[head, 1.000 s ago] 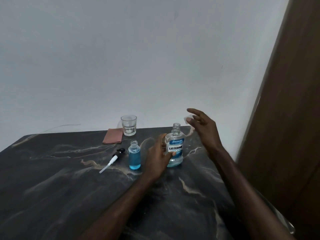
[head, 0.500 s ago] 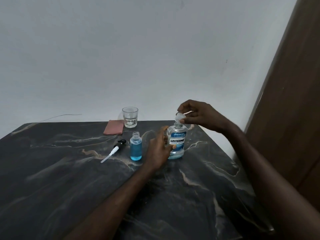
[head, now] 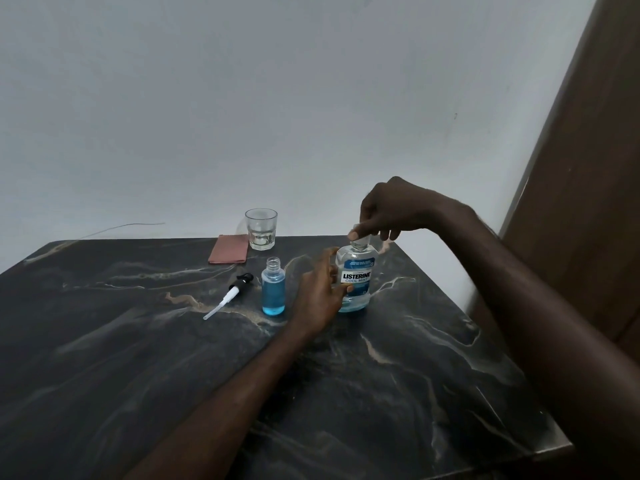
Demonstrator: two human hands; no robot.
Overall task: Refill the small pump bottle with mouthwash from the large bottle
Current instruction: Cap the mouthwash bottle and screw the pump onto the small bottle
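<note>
I see both forearms reach over the dark marbled tabletop (head: 398, 393) toward its far side. My left hand (head: 320, 296) wraps the side of the large mouthwash bottle (head: 356, 278), which stands upright at about one o'clock. Just beside it, at twelve o'clock, the small pump bottle (head: 273, 289) stands open-necked and mostly full of blue liquid. Its pump head (head: 231, 295) lies flat at eleven o'clock, tube pointing toward me. My right hand (head: 391, 209) comes down from above, fingers pinched on the clear cap (head: 360, 239) at the large bottle's neck. Farther back sit a folded reddish cloth (head: 228, 254) and a drinking glass (head: 261, 229).
</note>
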